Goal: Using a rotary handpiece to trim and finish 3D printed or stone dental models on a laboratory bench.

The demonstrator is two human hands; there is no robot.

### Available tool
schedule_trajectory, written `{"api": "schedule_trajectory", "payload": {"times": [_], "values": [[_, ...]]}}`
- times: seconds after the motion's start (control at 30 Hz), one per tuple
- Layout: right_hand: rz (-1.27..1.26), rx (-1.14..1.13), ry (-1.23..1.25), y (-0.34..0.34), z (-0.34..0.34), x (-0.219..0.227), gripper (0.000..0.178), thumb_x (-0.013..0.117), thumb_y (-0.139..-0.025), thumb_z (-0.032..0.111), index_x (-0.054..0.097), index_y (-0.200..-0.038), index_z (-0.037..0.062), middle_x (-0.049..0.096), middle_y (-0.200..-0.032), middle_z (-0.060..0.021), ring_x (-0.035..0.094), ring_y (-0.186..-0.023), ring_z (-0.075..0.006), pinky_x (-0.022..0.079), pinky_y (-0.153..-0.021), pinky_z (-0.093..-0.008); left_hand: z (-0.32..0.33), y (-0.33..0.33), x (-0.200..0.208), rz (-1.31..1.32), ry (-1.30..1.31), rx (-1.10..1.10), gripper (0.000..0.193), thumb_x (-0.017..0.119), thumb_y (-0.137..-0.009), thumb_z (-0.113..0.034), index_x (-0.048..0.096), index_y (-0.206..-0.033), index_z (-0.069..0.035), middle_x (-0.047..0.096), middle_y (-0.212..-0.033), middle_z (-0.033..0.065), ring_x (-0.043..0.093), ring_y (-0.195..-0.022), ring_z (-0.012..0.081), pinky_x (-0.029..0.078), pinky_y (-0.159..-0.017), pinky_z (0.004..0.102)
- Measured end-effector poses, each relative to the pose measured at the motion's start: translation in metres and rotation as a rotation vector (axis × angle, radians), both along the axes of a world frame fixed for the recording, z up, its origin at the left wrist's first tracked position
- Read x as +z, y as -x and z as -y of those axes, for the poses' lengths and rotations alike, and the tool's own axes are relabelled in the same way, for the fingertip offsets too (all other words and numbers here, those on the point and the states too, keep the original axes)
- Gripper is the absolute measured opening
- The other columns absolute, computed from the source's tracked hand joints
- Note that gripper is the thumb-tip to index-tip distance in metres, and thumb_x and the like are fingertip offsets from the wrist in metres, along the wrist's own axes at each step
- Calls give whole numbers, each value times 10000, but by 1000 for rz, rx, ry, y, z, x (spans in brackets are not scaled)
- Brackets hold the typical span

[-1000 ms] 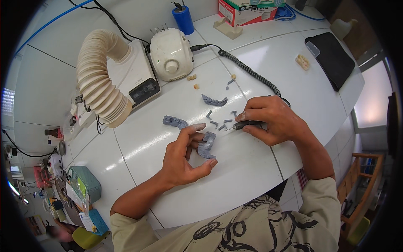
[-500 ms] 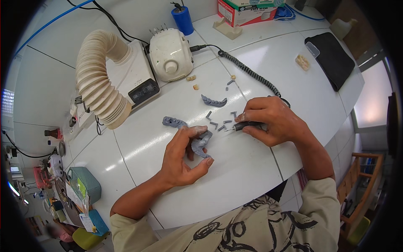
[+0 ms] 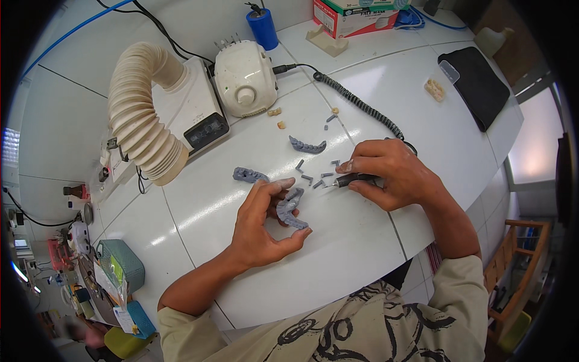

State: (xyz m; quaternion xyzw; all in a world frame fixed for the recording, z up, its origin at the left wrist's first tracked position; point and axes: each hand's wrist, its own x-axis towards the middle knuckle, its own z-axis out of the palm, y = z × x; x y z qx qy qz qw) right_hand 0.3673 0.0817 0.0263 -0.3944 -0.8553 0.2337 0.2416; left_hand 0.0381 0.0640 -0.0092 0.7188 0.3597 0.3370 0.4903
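Note:
My left hand (image 3: 258, 224) is closed on a grey horseshoe-shaped dental model (image 3: 287, 209), held between the thumb and fingers just above the white tabletop. My right hand (image 3: 395, 175) grips a black rotary handpiece (image 3: 351, 179) like a pen. Its thin tip points left toward the dental model, with a gap between them. Several short grey pegs (image 3: 318, 184) lie scattered beyond the tip. A second grey dental model (image 3: 248, 175) rests beyond my left fingers, and a grey tooth row (image 3: 309, 146) sits farther back.
A cream control unit (image 3: 246, 81) stands at the back, with a coiled black cord (image 3: 362, 98) running toward my right hand. To its left are a ribbed hose (image 3: 137, 102) and a blue cylinder (image 3: 262, 29) behind. Boxes (image 3: 356, 23) and a black pouch (image 3: 476, 87) lie far right.
The dental model in my left hand has shifted slightly right and turned, its lower end swinging away from the palm. My left fingers have loosened a little. My right hand has stayed nearly still.

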Motion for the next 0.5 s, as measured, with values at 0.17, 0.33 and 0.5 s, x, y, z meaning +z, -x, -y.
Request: {"api": "schedule_trajectory", "payload": {"times": [0.17,0.33,0.5], "values": [[34,-92,-57,12,16,8,303,778,-922,82,789,-1223,40,663,-937,-115,670,-705,-276,540,-647,-415,-3,-1,1,-165,-215,-73,710,932,-813,11,619,-1450,-9,580,-1328,159,704,-1142,240,642,-930,362],[209,-73,-88,29,20,27,289,829,-994,265,736,-1187,71,635,-981,-86,662,-638,-253,544,-613,-398,-6,1,0,-149,-270,-80,708,959,-810,-10,640,-1441,-46,606,-1334,171,712,-1139,272,631,-932,373],[276,-50,-126,31,26,8,278,819,-1006,300,711,-1127,74,636,-887,-57,705,-685,-250,542,-631,-390,-1,2,7,-169,-265,-117,606,931,-856,-42,679,-1408,-51,610,-1390,166,716,-1222,324,646,-991,392]]}}
